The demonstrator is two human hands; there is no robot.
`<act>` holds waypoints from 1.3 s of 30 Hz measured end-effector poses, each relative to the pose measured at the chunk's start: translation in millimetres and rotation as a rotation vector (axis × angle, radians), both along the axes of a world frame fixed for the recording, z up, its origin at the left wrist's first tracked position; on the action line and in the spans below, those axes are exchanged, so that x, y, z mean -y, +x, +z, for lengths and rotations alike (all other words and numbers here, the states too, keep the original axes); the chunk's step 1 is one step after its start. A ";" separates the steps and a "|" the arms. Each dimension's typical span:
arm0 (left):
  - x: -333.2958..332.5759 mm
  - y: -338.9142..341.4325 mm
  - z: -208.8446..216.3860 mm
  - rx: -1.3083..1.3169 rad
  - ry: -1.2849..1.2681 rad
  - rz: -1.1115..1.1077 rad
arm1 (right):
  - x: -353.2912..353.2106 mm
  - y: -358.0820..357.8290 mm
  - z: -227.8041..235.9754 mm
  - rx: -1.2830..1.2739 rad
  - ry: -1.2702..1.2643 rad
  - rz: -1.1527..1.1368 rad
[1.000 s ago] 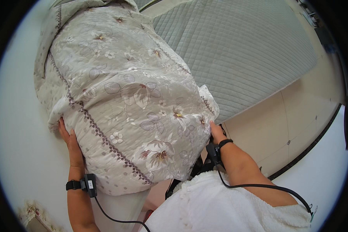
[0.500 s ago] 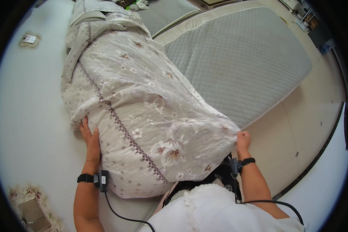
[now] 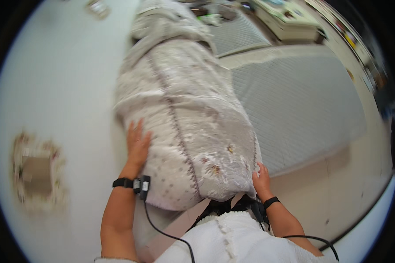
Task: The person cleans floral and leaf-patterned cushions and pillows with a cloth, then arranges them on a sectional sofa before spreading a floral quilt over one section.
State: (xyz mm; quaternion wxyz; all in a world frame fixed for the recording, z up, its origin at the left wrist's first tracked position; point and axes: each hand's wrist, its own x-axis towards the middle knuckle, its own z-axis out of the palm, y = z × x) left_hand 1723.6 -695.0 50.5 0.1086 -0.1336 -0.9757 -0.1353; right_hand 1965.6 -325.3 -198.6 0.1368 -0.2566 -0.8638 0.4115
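A long cream quilt, with embroidered flowers and a dark scalloped line down its left side, lies in front of me, wrinkled and bunched at its far end. Spread against its left edge, the fingers of my left hand rest on the dotted border. My right hand is at the quilt's near right corner, fingers extended upward beside the edge, with no fabric pinched in them. What lies under the quilt is hidden. Each wrist wears a black strap; the left one carries a small dark device with a cable.
To the right spreads a grey quilted pad with a pale border. A second grey pad lies farther back, with small items behind it. At far right back stands a cream low cabinet. A white wall runs along the left, bearing a floral-trimmed switch plate.
My right hand has let go of the quilt corner it was pulling out to the right, and that corner now hangs closer in. The view has shifted, and my left hand stays on the left edge.
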 end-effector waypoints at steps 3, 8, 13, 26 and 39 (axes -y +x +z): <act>-30.0 49.1 8.4 -0.003 -0.024 0.001 | -5.8 -32.3 62.6 0.114 -0.291 0.262; -38.7 115.8 8.8 -0.143 0.133 0.179 | 6.5 -64.0 143.6 0.152 -0.266 0.631; -18.4 182.3 -35.2 -0.221 0.715 0.511 | 35.2 -77.4 177.5 0.332 0.009 1.011; -13.2 252.9 -37.8 -0.308 0.841 0.969 | 84.6 -72.3 206.7 0.469 0.349 1.218; -12.2 231.1 -57.0 -0.165 0.674 0.975 | 71.6 -45.4 200.3 0.343 0.214 1.293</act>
